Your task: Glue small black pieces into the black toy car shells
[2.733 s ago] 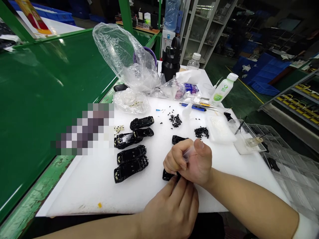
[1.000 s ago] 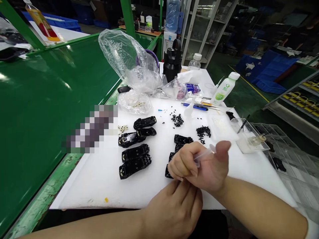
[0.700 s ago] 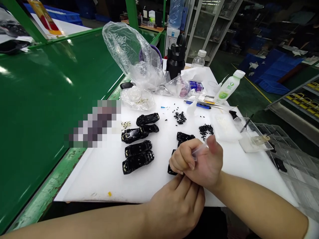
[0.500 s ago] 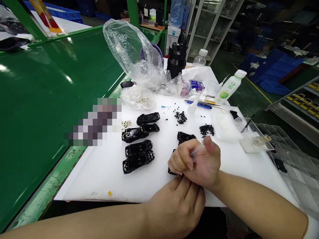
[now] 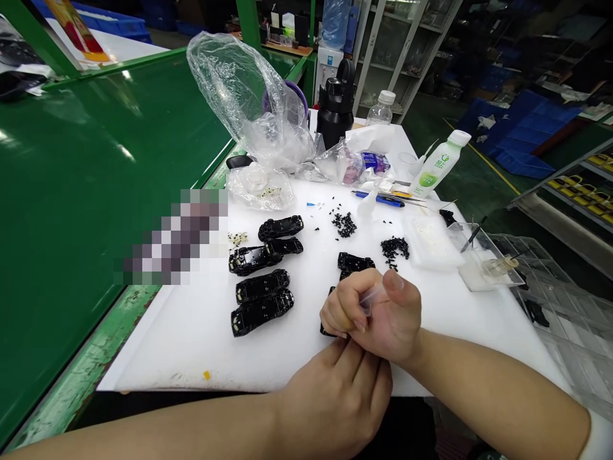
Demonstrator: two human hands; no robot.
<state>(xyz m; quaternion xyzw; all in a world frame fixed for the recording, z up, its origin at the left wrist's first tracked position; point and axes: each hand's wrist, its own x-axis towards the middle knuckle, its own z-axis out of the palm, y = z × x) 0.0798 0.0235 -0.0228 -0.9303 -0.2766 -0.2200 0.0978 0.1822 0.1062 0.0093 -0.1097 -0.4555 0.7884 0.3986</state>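
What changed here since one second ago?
The right hand has drawn its thumb in toward the fist, hiding more of the translucent plastic tube it holds. Nothing was let go. The left hand, glossy black car-shaped bodies and heaped small black pieces stayed.

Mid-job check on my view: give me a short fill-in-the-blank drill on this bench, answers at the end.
1. The clear plastic tube is held in the ____ hand.
2. The car-shaped pieces grouped at the person's left number ____.
3. The green-labelled bottle has a ____ cap.
4. The tall flask is ____ in colour.

Missing words: right; five; white; black.
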